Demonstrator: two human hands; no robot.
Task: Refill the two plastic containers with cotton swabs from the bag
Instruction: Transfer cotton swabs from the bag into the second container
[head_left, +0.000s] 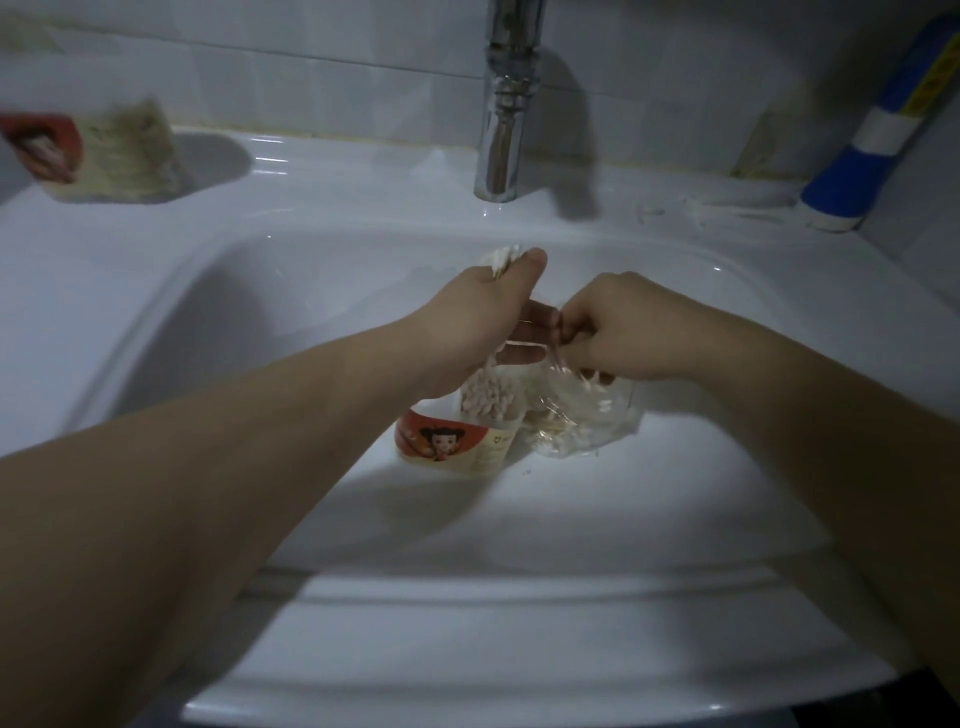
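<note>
Over the white sink basin, my left hand grips a bunch of cotton swabs whose white tips stick out above the fist. Just below it stands a clear plastic container with a red cartoon label, packed with swabs. My right hand pinches the top of a crumpled clear plastic bag that hangs right beside the container. A second container with the same label, full of swabs, sits on the sink ledge at the far left.
A chrome faucet rises at the back centre. A blue and white bottle leans in the back right corner, with a few loose swabs on the ledge beside it. Tiled wall runs behind.
</note>
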